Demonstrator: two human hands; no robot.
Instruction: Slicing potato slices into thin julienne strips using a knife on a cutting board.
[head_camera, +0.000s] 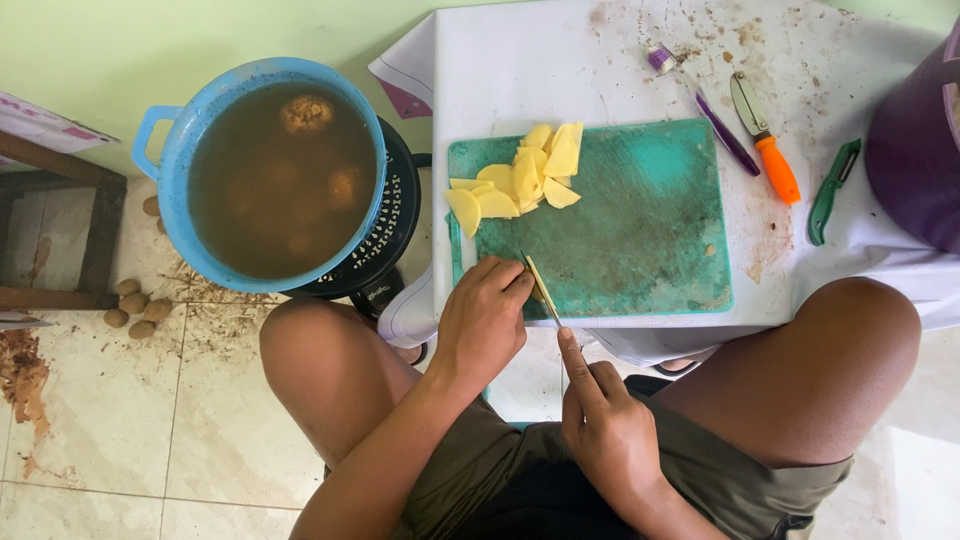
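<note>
On a low table covered with a stained white cloth (560, 60) lies a green rectangular plastic cutting board (640, 220), seen from above by a seated person whose bare knees frame the view. At the board's near edge, the left hand (483, 318) is curled closed over a piece of pale yellow potato, which is mostly hidden under the fingers. The right hand (605, 425) grips the handle of a thin-bladed knife (541, 288), index finger stretched along its back, the blade resting right against the left fingertips. A pile of pale yellow potato slices (520, 178) sits at the board's far left corner. To the right of the board, on the cloth, lie an orange-handled peeler (766, 152), a slim purple stick (727, 132) and a green plastic peeler (830, 190). Left of the table, a round blue plastic tub (170, 150) of murky brown water holds whole potatoes (306, 113). Small brown potatoes (135, 305) lie on the tiled floor.
</note>
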